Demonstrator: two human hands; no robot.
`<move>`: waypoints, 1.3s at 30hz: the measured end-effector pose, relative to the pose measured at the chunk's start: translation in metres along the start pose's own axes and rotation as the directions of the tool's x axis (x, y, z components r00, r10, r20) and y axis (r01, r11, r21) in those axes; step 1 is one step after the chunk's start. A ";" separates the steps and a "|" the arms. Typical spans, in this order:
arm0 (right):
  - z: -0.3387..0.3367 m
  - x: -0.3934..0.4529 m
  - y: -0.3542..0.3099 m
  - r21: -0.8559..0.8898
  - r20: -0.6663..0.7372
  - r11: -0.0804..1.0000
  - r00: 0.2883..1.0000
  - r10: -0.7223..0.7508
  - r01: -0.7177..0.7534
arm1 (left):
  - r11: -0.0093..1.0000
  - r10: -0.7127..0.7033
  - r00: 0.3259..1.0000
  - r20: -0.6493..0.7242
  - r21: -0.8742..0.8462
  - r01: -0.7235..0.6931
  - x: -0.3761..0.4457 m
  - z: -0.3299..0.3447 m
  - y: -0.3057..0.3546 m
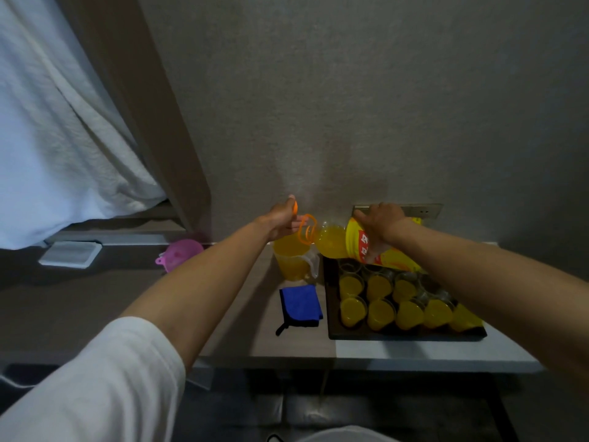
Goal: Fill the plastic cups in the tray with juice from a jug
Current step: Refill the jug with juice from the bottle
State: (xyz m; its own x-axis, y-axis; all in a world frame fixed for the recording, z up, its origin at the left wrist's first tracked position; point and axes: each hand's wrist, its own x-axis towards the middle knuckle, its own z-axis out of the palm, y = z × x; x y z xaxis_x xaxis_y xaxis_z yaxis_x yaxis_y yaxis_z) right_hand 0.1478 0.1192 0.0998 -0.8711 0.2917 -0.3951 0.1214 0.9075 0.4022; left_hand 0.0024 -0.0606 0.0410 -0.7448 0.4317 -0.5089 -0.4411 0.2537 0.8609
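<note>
Right hand (381, 223) wraps big juice bottle (366, 247), tipped toward jug (291, 261) left of tray (404, 334). Left hand (282, 220) pinches orange bottle handle (307, 229). Bottle looks heavy, sloshing, slick; hold body and handle. Cups (381, 312) thin, tippy.

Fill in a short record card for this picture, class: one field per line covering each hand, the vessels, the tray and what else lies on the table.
left hand: grips the orange handle at the bottle's neck
right hand: holds the bottle's body from above
large yellow-labelled plastic juice bottle: tipped, mouth over the jug
clear plastic jug: upright, holding orange juice
dark rectangular tray: right of the jug
small clear plastic cups: front row full, some back ones empty
folded blue cloth: beside the tray
pink plastic funnel: far left
</note>
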 end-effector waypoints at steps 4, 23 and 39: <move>-0.002 0.000 -0.001 0.009 0.002 1.000 1.000 -0.003 0.003 | 1.000 -0.004 1.000 -0.007 -0.004 0.004 -0.004 -0.002 0.004; 0.001 -0.002 -0.002 0.043 -0.020 0.999 1.000 -0.009 0.010 | 0.999 0.040 0.999 0.002 -0.014 -0.040 -0.017 -0.002 0.011; 0.022 -0.001 -0.018 0.372 -0.121 0.927 0.993 0.002 0.043 | 0.960 0.278 0.935 -0.219 0.054 -0.273 -0.014 -0.003 0.037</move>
State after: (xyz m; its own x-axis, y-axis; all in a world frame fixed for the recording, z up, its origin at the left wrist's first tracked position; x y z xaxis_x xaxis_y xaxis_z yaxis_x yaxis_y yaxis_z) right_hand 0.1566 0.1093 0.0747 -0.9221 0.2550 -0.2910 0.2519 0.9665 0.0487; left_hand -0.0054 -0.0600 0.0800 -0.9289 0.2848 -0.2365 -0.1931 0.1724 0.9659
